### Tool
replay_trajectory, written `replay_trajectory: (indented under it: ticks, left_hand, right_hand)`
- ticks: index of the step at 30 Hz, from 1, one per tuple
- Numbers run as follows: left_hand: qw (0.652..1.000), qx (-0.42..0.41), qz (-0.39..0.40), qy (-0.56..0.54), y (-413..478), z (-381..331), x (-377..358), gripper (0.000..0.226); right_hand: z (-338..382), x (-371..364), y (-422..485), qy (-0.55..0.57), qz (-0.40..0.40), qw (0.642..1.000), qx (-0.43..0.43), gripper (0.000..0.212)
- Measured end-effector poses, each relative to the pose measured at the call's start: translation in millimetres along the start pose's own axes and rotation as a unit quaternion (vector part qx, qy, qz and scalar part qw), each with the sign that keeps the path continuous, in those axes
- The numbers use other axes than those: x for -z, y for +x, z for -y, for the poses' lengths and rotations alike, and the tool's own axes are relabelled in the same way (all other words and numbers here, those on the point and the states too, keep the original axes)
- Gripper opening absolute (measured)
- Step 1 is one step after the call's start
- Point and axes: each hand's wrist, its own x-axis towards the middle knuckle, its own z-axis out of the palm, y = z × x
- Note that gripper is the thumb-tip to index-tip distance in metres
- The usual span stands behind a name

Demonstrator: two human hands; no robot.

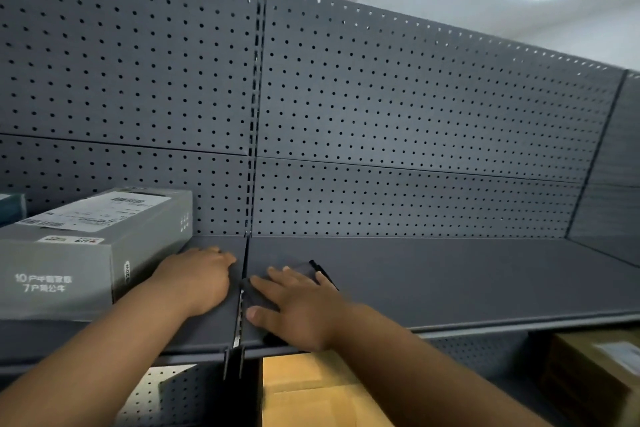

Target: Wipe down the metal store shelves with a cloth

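A grey metal shelf (pixel 450 281) runs across the view, backed by a perforated grey panel (pixel 398 107). My right hand (pixel 298 305) lies flat with spread fingers on a dark cloth (pixel 308 269) that rests on the shelf just right of the seam between two shelf sections. The cloth is nearly the shelf's colour and mostly hidden under the hand. My left hand (pixel 197 277) rests palm down on the left shelf section, fingers loosely bent toward the seam, holding nothing.
A grey cardboard box (pixel 69 260) with white labels stands on the shelf right beside my left hand. Brown cartons (pixel 311 392) sit on the level below, another (pixel 595 364) at lower right. The shelf stretches bare to the right.
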Motion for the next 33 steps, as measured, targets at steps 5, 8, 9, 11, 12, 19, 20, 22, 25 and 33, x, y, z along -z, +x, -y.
replay_trajectory:
  ticks: [5,8,9,11,12,19,20,22,25,33]
  left_hand:
    - [1.000,-0.014,0.003,-0.008,0,-11,6,0.050]
    - [1.000,-0.023,0.004,-0.016,3,-25,9,0.054]
    - [0.999,-0.025,0.005,-0.022,4,-29,11,0.055]
    - [0.999,-0.028,0.010,-0.030,7,-39,13,0.058]
    - [0.999,-0.028,0.012,-0.027,8,-45,15,0.059]
    - [0.998,-0.051,0.025,-0.002,14,-80,19,0.047]
    - [0.998,-0.051,0.025,0.003,16,-83,20,0.045]
    - [0.998,-0.048,0.032,0.002,19,-88,22,0.040]
    - [0.999,-0.042,0.034,0.001,26,-92,26,0.029]
    - [0.979,-0.022,0.173,0.104,46,-110,67,0.038]
  right_hand:
    - [-8,3,2,0.007,0.019,1.000,0.012,0.068]
    - [-13,5,6,0.009,0.027,1.000,-0.001,0.068]
    - [-16,6,8,0.010,0.028,0.999,-0.012,0.069]
    - [-23,8,12,0.013,0.027,0.999,-0.035,0.070]
    - [-27,9,14,0.014,0.025,0.999,-0.045,0.070]
    - [-54,19,24,0.012,0.039,0.993,-0.111,0.073]
    - [-57,21,25,0.012,0.038,0.993,-0.115,0.073]
    - [-58,22,27,0.020,0.049,0.992,-0.118,0.074]
    - [-59,30,28,0.049,0.074,0.990,-0.111,0.073]
    - [-82,80,23,-0.032,0.191,0.981,-0.001,0.064]
